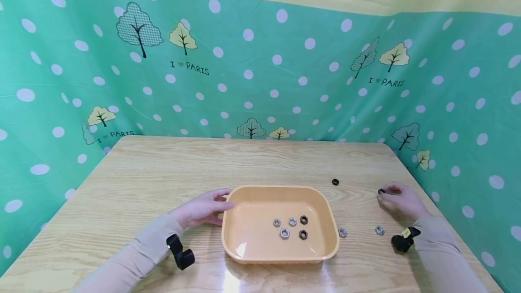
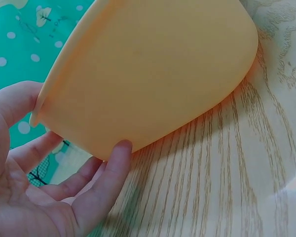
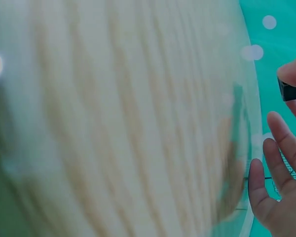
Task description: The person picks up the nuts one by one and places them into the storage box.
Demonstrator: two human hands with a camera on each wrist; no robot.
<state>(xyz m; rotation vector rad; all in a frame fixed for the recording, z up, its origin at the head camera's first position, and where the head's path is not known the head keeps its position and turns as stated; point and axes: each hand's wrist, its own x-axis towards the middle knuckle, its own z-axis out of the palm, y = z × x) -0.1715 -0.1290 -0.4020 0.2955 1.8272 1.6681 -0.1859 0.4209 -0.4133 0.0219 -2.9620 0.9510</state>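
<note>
My left hand (image 1: 203,209) holds the left end of a pale orange plastic tray (image 1: 281,257), thumb over the rim and fingers against its outer wall. In the left wrist view the tray's wall (image 2: 153,74) fills much of the picture. Three silver hex nuts (image 1: 284,233) and two dark hex nuts (image 1: 303,234) lie on the tray's floor, toward its right half. To the right of the tray, my right hand (image 1: 403,200) pinches a black nut (image 1: 381,191) between thumb and forefinger. The right wrist view shows that nut (image 3: 287,90) above the table, the other fingers spread.
Another black nut (image 1: 335,181) lies on the wooden table (image 1: 183,162) behind the tray's right corner. One silver nut (image 1: 343,232) sits close beside the tray's right wall; a second silver nut (image 1: 379,230) is farther right. A green dotted curtain (image 1: 260,67) surrounds the table's back and sides.
</note>
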